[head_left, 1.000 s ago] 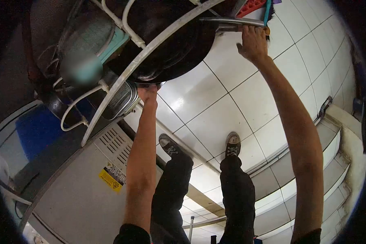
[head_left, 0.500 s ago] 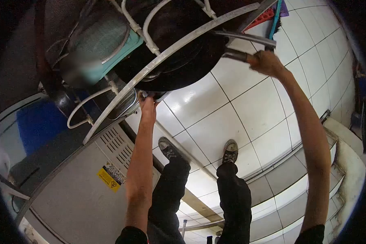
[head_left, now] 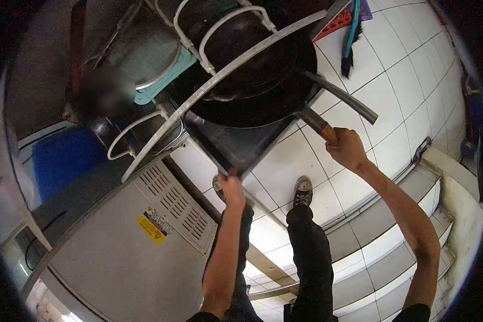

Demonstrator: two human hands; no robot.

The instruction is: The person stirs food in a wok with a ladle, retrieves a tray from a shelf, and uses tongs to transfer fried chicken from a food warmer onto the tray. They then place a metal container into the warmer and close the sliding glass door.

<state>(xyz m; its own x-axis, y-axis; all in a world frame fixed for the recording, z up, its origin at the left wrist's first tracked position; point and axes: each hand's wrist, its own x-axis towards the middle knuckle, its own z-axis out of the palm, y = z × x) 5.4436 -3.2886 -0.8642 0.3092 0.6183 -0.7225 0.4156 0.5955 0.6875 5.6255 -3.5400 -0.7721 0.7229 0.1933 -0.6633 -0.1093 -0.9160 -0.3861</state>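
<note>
Right hand (head_left: pixel 350 150) grips the handle (head_left: pixel 315 123), the pan (head_left: pixel 263 110) (dark, wide) lying leftward.

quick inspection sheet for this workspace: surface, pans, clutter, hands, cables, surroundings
Surface: dark tray juts from under the pans; what bears it is hidden
Job's things: dark pan with a wood-ended handle; a second, metal handle sticks out beside it
Clutter: pale curved rack crosses over the pans; teal-framed sieve to their left
Hands: left hand at the tray's near corner, slightly blurred; right hand closed round the wood-ended handle
Cables: thin dark loop at lower left, perhaps a cable; its ends can't be traced
Surroundings: white tiled floor, steps at right, cabinet with yellow label, brush beyond the handles
</note>
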